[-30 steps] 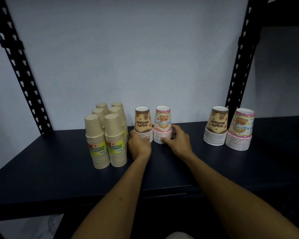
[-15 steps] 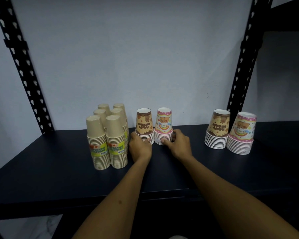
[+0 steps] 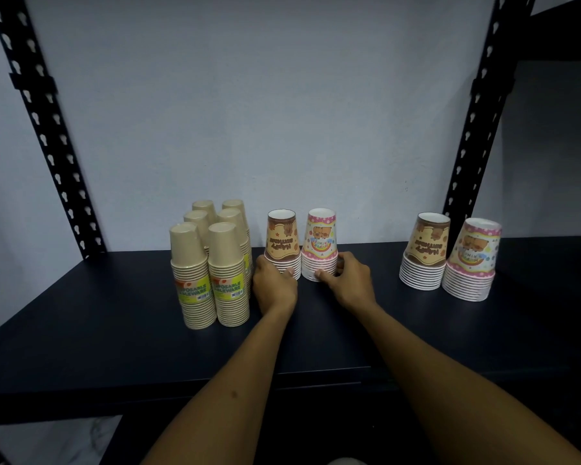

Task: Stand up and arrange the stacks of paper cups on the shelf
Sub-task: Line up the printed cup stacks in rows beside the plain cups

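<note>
On the dark shelf (image 3: 114, 330) stand several upside-down stacks of paper cups. My left hand (image 3: 274, 285) grips the base of a brown printed stack (image 3: 281, 239). Beside it, my right hand (image 3: 348, 280) grips the base of a pink printed stack (image 3: 321, 241). These two stacks stand upright and side by side. Left of them is a tight group of plain tan stacks (image 3: 212, 260) with yellow labels. Farther right stand another brown stack (image 3: 425, 253) and another pink stack (image 3: 472, 260), which leans slightly.
Black perforated uprights rise at the left (image 3: 44, 125) and right (image 3: 477, 109) against a pale wall. The shelf's front edge (image 3: 282, 380) runs across below my forearms. A dark side panel (image 3: 557, 146) stands at far right.
Both hands keep hold of the middle brown and pink stacks. The stacks have barely shifted; the view has moved slightly.
</note>
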Demonstrator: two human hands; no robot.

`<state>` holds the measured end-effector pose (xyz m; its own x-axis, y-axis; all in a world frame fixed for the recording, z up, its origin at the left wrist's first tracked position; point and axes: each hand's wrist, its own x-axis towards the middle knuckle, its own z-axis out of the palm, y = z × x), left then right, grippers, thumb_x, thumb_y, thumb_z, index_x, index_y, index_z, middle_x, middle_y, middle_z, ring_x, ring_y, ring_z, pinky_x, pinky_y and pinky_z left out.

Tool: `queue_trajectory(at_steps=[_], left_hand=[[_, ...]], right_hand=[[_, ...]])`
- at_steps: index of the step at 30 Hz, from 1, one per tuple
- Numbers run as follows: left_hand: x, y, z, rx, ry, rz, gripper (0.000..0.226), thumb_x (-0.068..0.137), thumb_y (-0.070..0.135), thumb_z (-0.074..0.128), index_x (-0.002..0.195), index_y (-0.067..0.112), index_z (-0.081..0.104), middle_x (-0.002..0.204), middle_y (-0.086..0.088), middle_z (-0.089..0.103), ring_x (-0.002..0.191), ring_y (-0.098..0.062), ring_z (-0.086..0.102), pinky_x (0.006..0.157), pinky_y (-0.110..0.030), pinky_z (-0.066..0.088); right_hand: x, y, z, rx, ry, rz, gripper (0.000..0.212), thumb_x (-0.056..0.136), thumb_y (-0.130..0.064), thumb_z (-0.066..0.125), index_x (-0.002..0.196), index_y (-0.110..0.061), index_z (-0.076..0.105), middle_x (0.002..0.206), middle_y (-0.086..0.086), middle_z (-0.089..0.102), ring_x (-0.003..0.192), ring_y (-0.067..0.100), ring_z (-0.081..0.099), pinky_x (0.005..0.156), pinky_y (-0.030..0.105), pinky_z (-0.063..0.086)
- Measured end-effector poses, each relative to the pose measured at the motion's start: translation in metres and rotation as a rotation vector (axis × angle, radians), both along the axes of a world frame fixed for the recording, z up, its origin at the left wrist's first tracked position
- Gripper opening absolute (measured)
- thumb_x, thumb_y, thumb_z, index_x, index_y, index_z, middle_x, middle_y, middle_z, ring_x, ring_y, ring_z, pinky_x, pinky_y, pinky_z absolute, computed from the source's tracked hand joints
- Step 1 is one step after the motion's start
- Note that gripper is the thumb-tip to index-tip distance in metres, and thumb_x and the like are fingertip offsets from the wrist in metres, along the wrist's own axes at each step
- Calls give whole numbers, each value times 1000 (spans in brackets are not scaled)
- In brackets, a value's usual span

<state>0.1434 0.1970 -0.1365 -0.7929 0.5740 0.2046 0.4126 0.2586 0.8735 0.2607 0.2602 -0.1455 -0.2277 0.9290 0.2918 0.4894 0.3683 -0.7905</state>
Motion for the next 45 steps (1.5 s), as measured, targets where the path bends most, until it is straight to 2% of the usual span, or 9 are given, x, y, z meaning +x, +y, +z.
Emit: queue_trajectory(at_steps=[10,16,22,26,28,33,37,45], left_hand=[[2,-2,3,-44,1,-34,62,87,16,65,139,5,34,136,-15,51,124,-33,52,96,-42,48],[6,-8,7,-86,3,-62,81,85,12,65,149,3,16,143,-18,44,129,-34,46,100,-40,44],[16,-20,3,-120,18,-91,79,80,12,66,144,4,21,142,-16,44,128,-34,46,104,-43,42],[27,-31,3,-133,2,-95,91,83,14,65,150,-1,6,153,-17,27,138,-32,34,109,-38,33],[29,-33,4,-119,-5,-90,89,83,13,66,150,0,8,152,-17,28,137,-32,34,108,-38,34],[19,-26,11,-40,-110,-78,69,80,14,72,136,5,33,137,-17,48,124,-35,49,97,-43,45],[14,-21,16,-32,-122,-58,63,82,13,69,135,5,35,135,-17,50,123,-36,50,94,-43,46],[12,-13,12,-38,-108,3,51,84,13,68,127,2,44,130,-18,53,119,-36,53,93,-44,47]], right_hand=[[0,0,0,10,16,4,54,80,-29,76,124,-9,52,123,7,63,109,21,61,85,28,49],[1,2,1,-16,74,5,56,79,-27,77,124,-6,53,123,9,64,107,20,62,85,26,49],[11,1,3,-70,119,33,61,80,-25,76,131,-4,49,126,10,62,108,18,61,87,25,48],[28,-5,4,-73,124,29,55,84,-23,71,132,-6,51,122,9,63,97,13,59,85,24,47],[38,-10,4,-64,130,27,50,85,-20,70,130,-7,52,119,9,64,96,12,59,85,25,46],[50,-19,4,-35,66,25,42,87,-17,67,126,-7,55,116,8,65,95,12,60,86,24,47],[47,-22,5,-3,0,30,39,88,-14,65,126,-6,57,118,8,64,94,9,57,85,22,45],[48,-18,3,12,4,21,37,88,-15,66,123,-6,59,114,8,66,93,10,59,84,22,46]])
